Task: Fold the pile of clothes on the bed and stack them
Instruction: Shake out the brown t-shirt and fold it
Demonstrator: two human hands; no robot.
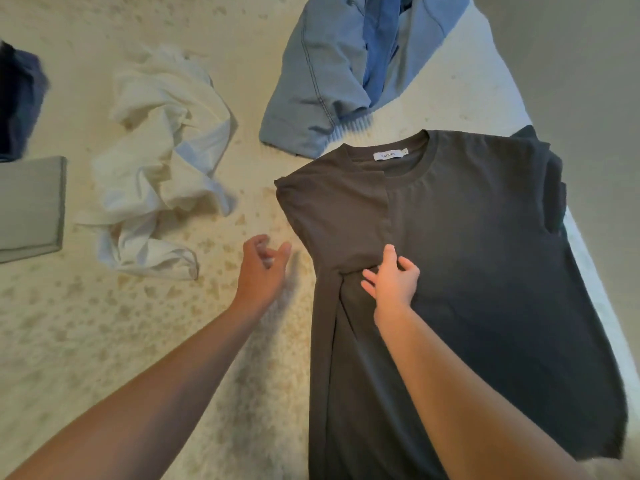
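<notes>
The bed [104, 341], covered in a cream speckled spread, carries everything here, and its right edge runs diagonally down the right of the view. Along that right edge lies the dark grey T-shirt [485, 271], spread flat with its collar pointing to the far end of the bed and its hem towards the person, so its long axis runs near to far. Its left side is already turned in over the chest, while its right sleeve lies bunched at the bed's right edge, not yet folded by the look of it. Further in, towards the far edge, a light blue garment [311, 98] lies crumpled just beyond the collar; a white garment [162, 161] lies rumpled towards the middle of the bed, well apart from the shirt; a folded grey-green piece [31, 206] and a dark navy item [17, 98] sit at the left edge. The right hand [393, 278] is the nearer one to the work: it rests on the shirt at the inner edge of the folded flap, fingers spread and straight, pressing the cloth down. The left hand [263, 265] hovers over bare spread just left of the shirt's folded side, fingers loosely curled, gripping nothing. I judge the right-hand side will be folded next.
</notes>
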